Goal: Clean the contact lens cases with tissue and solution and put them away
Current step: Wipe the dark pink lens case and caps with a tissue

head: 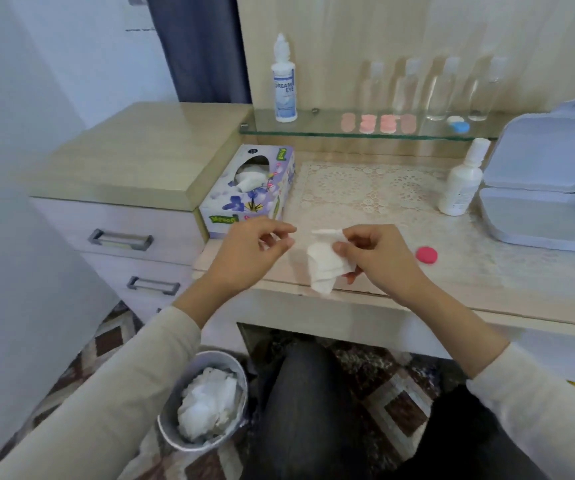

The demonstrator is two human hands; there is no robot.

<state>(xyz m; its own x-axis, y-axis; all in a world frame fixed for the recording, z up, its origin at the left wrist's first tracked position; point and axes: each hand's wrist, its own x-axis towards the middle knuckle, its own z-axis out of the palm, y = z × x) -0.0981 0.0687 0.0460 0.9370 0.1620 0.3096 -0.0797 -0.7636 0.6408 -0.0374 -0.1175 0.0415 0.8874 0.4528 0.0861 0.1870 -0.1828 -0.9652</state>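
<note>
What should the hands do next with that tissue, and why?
Probably the left hand should fetch the pink cap for wiping: the right hand grips a tissue, the left looks free, and the cap lies alone on the desk.

A home dressing-table corner: a lace doily (365, 192) covers the vanity top (487, 282), a glass shelf (313, 132) along its back edge carries clear bottles (442, 91), a drawer unit (123, 237) stands left, and a patterned rug (393, 407) lies below.

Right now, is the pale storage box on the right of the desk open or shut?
Open. The storage box lies with its lid swung up and back, so the inside of its base shows.
</note>
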